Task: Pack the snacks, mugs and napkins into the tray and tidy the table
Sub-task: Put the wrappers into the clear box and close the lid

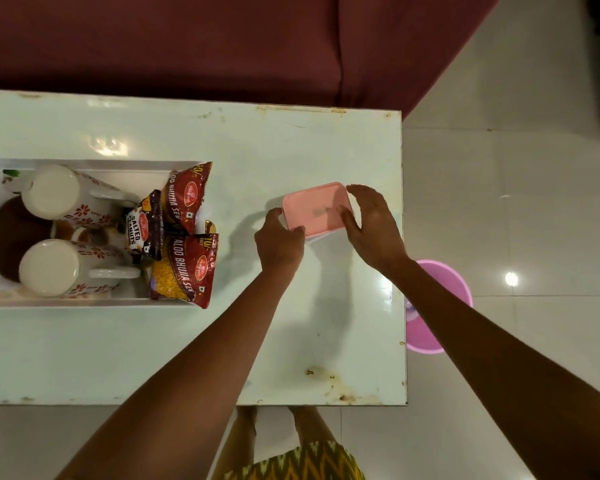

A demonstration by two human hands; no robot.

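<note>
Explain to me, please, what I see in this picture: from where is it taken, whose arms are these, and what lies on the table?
There is no machine here. A person wears one camera on the head, so the single picture looks down over that person's own two bare arms. The left hand and the right hand touch opposite sides of a pink rectangular plastic box lid, at the right end of a glossy white table. It appears to sit on a box, mostly hidden. At the left stands a white rectangular tray holding two white flowered mugs, upside down, and three snack packets. A pink round bucket stands on the floor beside the table.
</note>
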